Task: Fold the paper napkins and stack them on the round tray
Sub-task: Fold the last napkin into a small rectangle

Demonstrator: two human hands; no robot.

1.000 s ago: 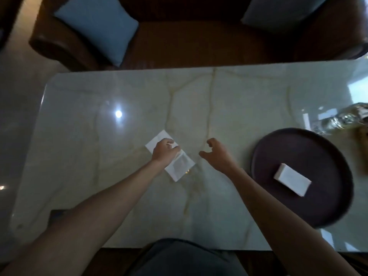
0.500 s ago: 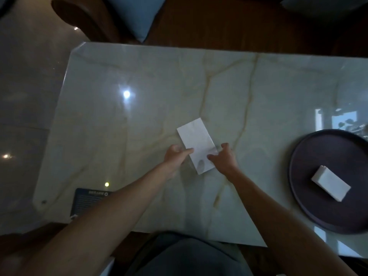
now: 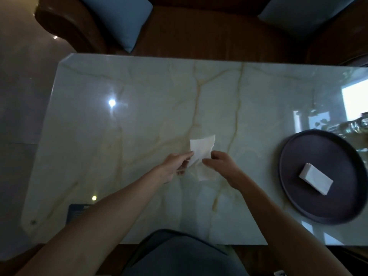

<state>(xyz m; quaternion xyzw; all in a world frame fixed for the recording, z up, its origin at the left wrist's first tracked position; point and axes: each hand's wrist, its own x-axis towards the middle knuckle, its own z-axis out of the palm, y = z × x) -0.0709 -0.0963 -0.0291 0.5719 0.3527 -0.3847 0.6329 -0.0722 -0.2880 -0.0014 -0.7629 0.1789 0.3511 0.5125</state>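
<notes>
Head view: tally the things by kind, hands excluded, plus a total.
Loose napkin, held by both hands: 1
Stack of folded napkins on the tray: 1
Round tray: 1
Blue cushions: 2
Glass item at the right edge, cropped, kind unclear: 1
Table: 1
Total: 7

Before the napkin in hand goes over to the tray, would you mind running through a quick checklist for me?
1. Left hand grip on the napkin: ok, pinching its left edge.
2. Right hand grip: ok, pinching the lower right edge.
3. Napkin folded flat: not ok, lifted and curling.
4. Round tray within reach: ok, to the right.
5. Stack on the tray tidy: ok.
6. Glass object clear of the path: cannot tell.
</notes>
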